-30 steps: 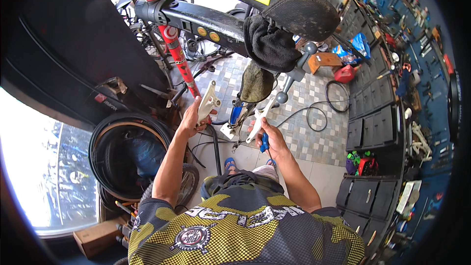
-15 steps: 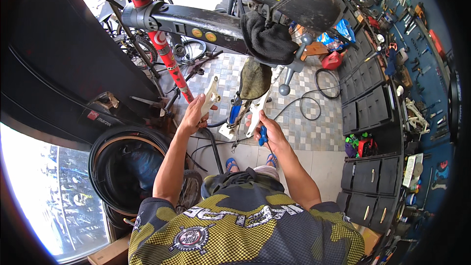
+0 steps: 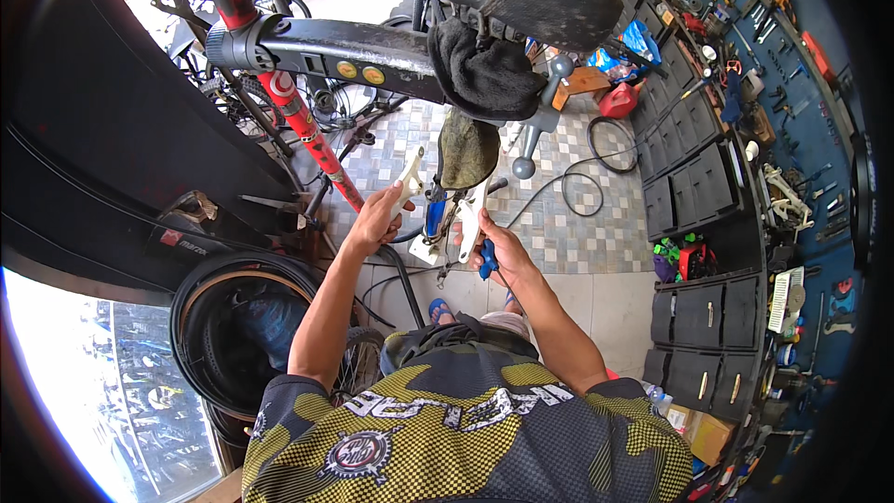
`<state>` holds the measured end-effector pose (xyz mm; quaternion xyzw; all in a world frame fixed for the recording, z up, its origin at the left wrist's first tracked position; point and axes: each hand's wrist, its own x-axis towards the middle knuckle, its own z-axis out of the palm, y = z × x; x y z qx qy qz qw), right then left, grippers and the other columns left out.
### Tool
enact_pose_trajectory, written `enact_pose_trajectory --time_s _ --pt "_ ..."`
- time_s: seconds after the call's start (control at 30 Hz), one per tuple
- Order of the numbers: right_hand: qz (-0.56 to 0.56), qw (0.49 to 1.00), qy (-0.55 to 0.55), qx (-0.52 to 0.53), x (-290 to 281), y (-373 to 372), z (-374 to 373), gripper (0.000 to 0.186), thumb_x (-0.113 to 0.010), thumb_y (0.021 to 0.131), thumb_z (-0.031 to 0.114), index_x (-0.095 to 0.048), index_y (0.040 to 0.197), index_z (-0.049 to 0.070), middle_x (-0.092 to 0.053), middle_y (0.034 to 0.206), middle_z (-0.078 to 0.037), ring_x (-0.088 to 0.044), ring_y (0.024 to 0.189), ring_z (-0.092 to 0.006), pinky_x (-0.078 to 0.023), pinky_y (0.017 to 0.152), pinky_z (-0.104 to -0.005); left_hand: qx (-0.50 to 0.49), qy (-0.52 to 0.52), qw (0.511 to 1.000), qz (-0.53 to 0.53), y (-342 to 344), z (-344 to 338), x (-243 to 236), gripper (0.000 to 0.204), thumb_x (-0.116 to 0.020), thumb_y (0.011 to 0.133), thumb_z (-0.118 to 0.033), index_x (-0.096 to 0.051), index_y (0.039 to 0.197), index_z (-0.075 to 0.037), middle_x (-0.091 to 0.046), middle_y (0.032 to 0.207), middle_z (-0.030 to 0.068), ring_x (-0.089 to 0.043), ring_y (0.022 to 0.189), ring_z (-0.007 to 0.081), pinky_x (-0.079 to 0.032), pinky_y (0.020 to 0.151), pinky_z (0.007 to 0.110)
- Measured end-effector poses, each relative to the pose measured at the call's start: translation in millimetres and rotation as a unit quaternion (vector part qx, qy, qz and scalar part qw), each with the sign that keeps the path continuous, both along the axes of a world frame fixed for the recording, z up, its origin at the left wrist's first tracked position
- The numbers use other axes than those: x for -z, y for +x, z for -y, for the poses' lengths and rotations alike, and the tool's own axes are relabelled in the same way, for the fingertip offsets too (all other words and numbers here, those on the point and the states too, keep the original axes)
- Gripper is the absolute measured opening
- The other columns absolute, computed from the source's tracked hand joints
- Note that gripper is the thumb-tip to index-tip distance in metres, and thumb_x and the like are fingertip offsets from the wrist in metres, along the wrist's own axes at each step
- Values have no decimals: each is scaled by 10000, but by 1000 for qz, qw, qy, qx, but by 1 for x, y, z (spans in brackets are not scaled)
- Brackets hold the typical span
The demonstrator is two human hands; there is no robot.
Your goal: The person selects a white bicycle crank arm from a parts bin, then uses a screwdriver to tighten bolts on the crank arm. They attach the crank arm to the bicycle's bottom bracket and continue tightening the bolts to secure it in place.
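hands [image 3: 377, 216] holding white parts [image 3: 473, 224], black bar [image 3: 372, 54] beyond, tires [image 3: 186, 335] left, drawers [image 3: 691, 203] right

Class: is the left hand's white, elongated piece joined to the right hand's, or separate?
Separate. The left hand holds one white, elongated rigid piece, the right hand a second white piece; a gap shows between them.

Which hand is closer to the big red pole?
Left. The left hand is just beside the lower end of the red pole; the right hand is farther away, to its right.
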<state>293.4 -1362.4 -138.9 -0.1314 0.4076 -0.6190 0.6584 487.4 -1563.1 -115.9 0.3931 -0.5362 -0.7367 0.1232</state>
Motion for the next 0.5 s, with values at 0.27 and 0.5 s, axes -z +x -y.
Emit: enact_pose_trajectory --time_s 0.27,0.5 --pt "-4 1000 20 -4 -5 6 4 651 -539 1064 569 -650 1281 -34 -713 967 -108 -544 597 -131 -477 585 -290 10 -15 1000 -10 -4 -8 -5 588 -472 1086 -579 -609 1051 -8 -360 607 -38 -262 415 73 -239 392 255" --pt "-33 999 12 -13 -5 7 6 655 -544 1060 577 -655 1260 -37 -724 976 -112 -534 600 -112 -466 572 -277 15 2 1000 1 -7 -5 -3 567 -481 1087 -565 -613 1061 -15 -324 608 -61 -251 446 59 -221 405 256"
